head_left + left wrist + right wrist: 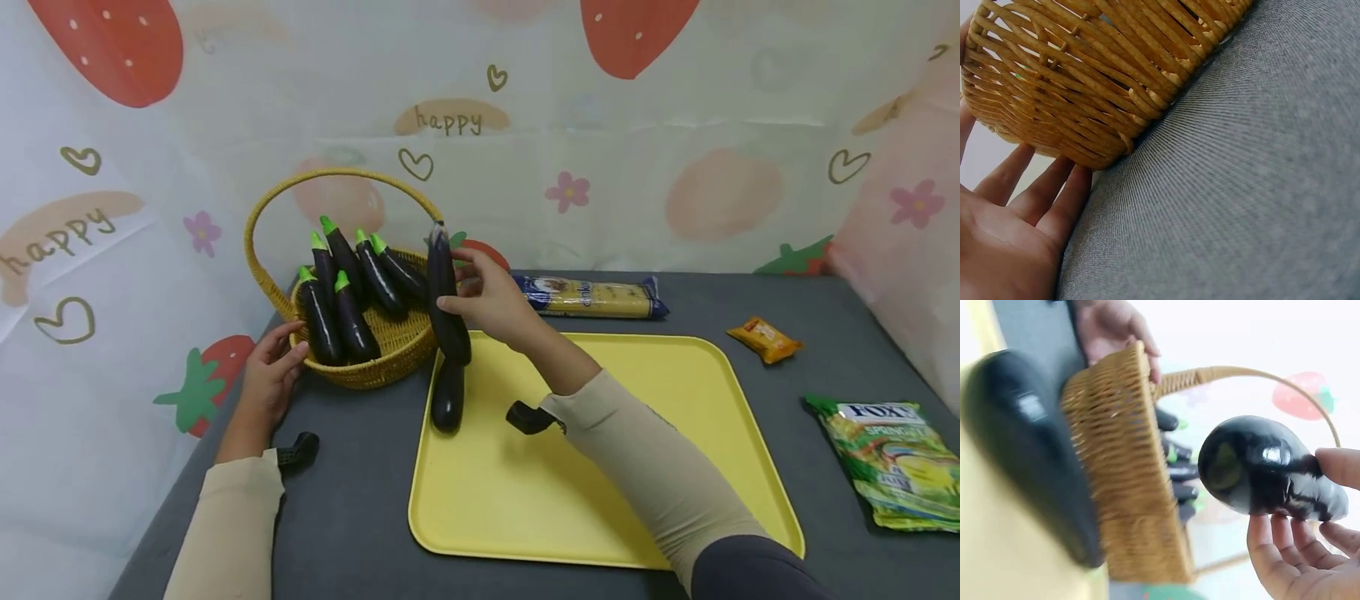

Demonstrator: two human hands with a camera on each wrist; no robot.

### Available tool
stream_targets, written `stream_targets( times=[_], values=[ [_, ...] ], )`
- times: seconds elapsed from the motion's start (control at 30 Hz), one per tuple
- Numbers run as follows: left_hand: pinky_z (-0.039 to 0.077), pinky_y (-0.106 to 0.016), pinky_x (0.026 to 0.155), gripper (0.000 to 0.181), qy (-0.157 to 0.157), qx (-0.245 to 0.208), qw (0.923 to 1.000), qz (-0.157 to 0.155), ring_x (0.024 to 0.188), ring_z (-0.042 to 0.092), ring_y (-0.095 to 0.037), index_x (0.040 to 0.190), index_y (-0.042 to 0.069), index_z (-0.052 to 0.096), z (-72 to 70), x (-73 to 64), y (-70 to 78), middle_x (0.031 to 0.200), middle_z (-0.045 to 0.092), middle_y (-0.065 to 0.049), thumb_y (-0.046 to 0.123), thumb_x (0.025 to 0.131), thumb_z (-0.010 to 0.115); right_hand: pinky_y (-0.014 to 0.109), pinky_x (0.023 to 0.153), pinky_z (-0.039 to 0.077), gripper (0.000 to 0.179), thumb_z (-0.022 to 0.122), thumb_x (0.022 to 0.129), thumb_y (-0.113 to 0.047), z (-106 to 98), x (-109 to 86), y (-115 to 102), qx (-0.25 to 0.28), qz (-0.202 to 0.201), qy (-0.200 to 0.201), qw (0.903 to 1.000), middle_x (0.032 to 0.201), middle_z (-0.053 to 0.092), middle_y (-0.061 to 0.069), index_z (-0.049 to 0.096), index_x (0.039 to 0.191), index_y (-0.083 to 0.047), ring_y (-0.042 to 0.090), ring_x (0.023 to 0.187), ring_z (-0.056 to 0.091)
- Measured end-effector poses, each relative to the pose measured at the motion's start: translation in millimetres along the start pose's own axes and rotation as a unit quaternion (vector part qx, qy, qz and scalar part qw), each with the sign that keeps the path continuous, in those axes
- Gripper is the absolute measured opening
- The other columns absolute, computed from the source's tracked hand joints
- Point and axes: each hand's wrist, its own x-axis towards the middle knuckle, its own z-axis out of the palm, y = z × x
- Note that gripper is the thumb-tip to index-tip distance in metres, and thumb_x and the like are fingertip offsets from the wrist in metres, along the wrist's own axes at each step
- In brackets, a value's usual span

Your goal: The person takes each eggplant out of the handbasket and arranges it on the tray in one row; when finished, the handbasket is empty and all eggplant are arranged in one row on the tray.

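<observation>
My right hand [498, 300] holds a dark purple eggplant [447, 308] between thumb and fingers, upright beside the right rim of a woven basket [375, 375]. The right wrist view shows its rounded bottom end, with the fingers below it. Another eggplant [447, 400] lies on the left edge of the yellow tray [600, 500], partly hidden by the held one. Inside the basket lie several eggplants [352, 321] with green caps. My left hand [267, 375] touches the basket's left side; in the left wrist view, fairly straight fingers [1054, 194] rest against the lower weave.
Behind the tray lies a long pack of pasta [592, 297]. To the right are a small orange packet [765, 339] and a green candy bag [892, 467]. The basket's tall handle [345, 172] arches over it. A printed cloth [600, 150] hangs behind the grey table [345, 517].
</observation>
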Motion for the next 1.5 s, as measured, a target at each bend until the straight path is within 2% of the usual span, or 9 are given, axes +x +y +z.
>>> stream_targets(
  times=[0.23,0.4,0.57,0.67,0.87,1.0,1.13,1.5],
  values=[
    [0.05,-0.022,0.08,0.033,0.003,-0.003,1.0,-0.001,0.107,0.05,-0.016,0.13,0.002,0.057,-3.0,-1.2,6.8,0.131,0.049,-0.007,-0.001,0.097,0.055,0.043,0.079,0.054,0.066,0.07,0.092,-0.013,-12.1,-29.4,38.2,0.01,0.041,0.025,0.9988,0.12,0.052,0.008,0.035,0.148,-0.015,0.025,0.1,0.057],
    [0.05,-0.023,0.081,0.032,0.001,-0.005,1.0,0.0,0.109,0.05,-0.017,0.129,0.003,0.059,-1.9,0.2,4.0,0.13,0.05,-0.007,-0.001,0.097,0.055,0.04,0.076,0.054,0.069,0.07,0.091,-0.014,-12.6,-38.7,65.2,0.012,0.088,0.028,0.9956,0.12,0.052,0.012,0.032,0.149,-0.014,0.026,0.099,0.058],
    [0.05,-0.023,0.08,0.031,0.001,-0.009,1.0,0.0,0.108,0.05,-0.016,0.128,0.004,0.06,-0.9,-0.5,2.1,0.131,0.049,-0.008,-0.001,0.097,0.055,0.037,0.07,0.055,0.071,0.071,0.09,-0.012,-6.3,-43.0,81.5,0.048,0.121,0.03,0.991,0.118,0.05,0.016,0.031,0.149,-0.012,0.028,0.097,0.06],
    [0.05,-0.023,0.081,0.032,0.001,-0.006,1.0,-0.003,0.11,0.049,-0.017,0.13,0.003,0.058,-0.4,-0.1,2.2,0.133,0.047,-0.009,0.0,0.098,0.055,0.036,0.069,0.056,0.07,0.072,0.089,-0.012,-1.7,-44.9,85.4,0.062,0.143,0.036,0.9872,0.116,0.049,0.017,0.033,0.148,-0.01,0.027,0.093,0.061],
    [0.049,-0.023,0.083,0.034,0.002,-0.007,1.0,-0.007,0.112,0.048,-0.018,0.132,0.002,0.056,1.2,0.8,3.4,0.135,0.045,-0.01,0.0,0.098,0.054,0.035,0.067,0.056,0.07,0.072,0.089,-0.014,3.2,-48.4,90.0,0.054,0.183,0.034,0.9812,0.115,0.05,0.018,0.034,0.147,-0.007,0.025,0.082,0.065],
    [0.049,-0.024,0.082,0.034,0.002,-0.011,0.9999,-0.004,0.11,0.049,-0.018,0.131,0.001,0.056,2.1,0.5,3.5,0.133,0.047,-0.01,-0.001,0.097,0.055,0.036,0.066,0.055,0.071,0.072,0.09,-0.018,4.8,-49.9,90.7,0.039,0.188,0.031,0.9809,0.114,0.052,0.018,0.033,0.148,-0.008,0.025,0.079,0.066],
    [0.05,-0.024,0.081,0.033,0.005,-0.012,0.9999,-0.004,0.109,0.049,-0.018,0.13,0.002,0.057,2.8,-0.2,3.8,0.133,0.047,-0.01,-0.001,0.097,0.056,0.035,0.065,0.055,0.073,0.071,0.091,-0.022,6.8,-50.4,90.3,0.002,0.19,0.028,0.9815,0.112,0.053,0.014,0.031,0.149,-0.007,0.024,0.076,0.066],
    [0.049,-0.024,0.083,0.033,0.01,-0.014,0.9997,-0.016,0.113,0.047,-0.019,0.129,0.004,0.059,4.1,-1.0,3.0,0.135,0.046,-0.01,0.001,0.096,0.058,0.033,0.065,0.054,0.069,0.07,0.091,-0.021,5.4,-51.0,87.1,-0.061,0.182,0.02,0.9812,0.111,0.054,0.012,0.032,0.148,-0.006,0.021,0.071,0.066]
  ],
)
